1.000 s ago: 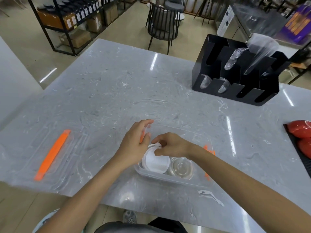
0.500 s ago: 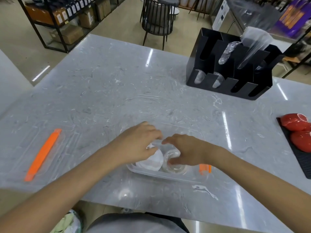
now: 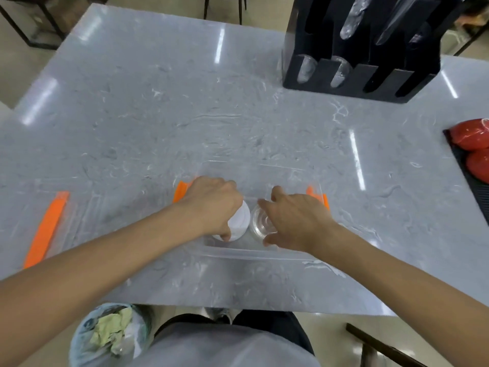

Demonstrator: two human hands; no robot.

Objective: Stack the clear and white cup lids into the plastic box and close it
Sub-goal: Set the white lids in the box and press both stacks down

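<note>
1. hands first: your left hand (image 3: 211,207) is down inside the plastic box (image 3: 238,254), fingers curled over the white lid stack (image 3: 239,221) and gripping it. your right hand (image 3: 293,221) is cupped round the clear lid stack (image 3: 260,225), thumb near its front edge and fingers at the back, holding it.
2. lids sit side by side in the near half of the box, white on the left, clear on the right, just about touching. the box stands on the grey bench (image 3: 158,115) right in front of you.
3. box lid (image 3: 60,223), clear with an orange clip, lies flat on the bench well to your left, apart from the box. so closing is not yet done.
4. risk: the stacks look loose and light. let go unevenly, or drag your fingers on the way out, and a stack could tip or fan apart in the box.
5. risk: if either stack stands higher than the box wall, the lid may not seat. i cannot tell the heights from here.
6. risk: the orange latches (image 3: 181,190) on the box ends stick up by your wrists; catching one as you withdraw could shove the light box along the smooth bench.
7. risk: the lid is nearly invisible against the bench, so reach for its orange clip.
8. writing: no brand, label or readable text shows on the box, the lids or the black organiser (image 3: 357,72) at the far right.
</note>
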